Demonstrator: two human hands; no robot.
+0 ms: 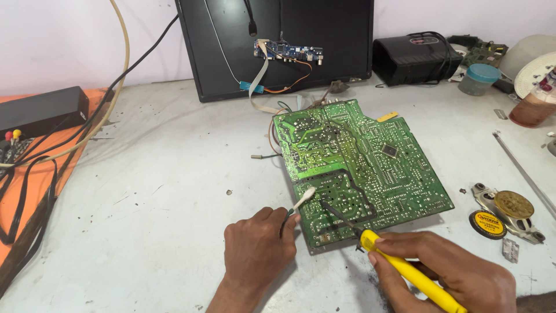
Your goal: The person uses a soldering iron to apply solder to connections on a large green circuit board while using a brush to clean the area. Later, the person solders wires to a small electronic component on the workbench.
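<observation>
At the bottom centre of the frame the left hand (258, 246) is curled nearly closed, its fingertips pinching the stem of a cotton swab (301, 201) whose white tip rests on the lower left edge of the green circuit board (359, 162); the swab's long axis runs from the fingers up and to the right. At the bottom right the right hand (457, 275) is wrapped shut around the yellow handle of a soldering iron (399, 266), held like a pen. The iron's long axis slants from the lower right up to the upper left, and its dark tip points at the solder side of the board, touching it just right of the swab. The board lies flat, solder side up, in the middle of the white table (162, 191), turned at an angle. Just right of it sit a round yellow-lidded tin (487, 224) and a brass-coloured disc (514, 204). A black monitor (278, 43) leans against the wall behind.
</observation>
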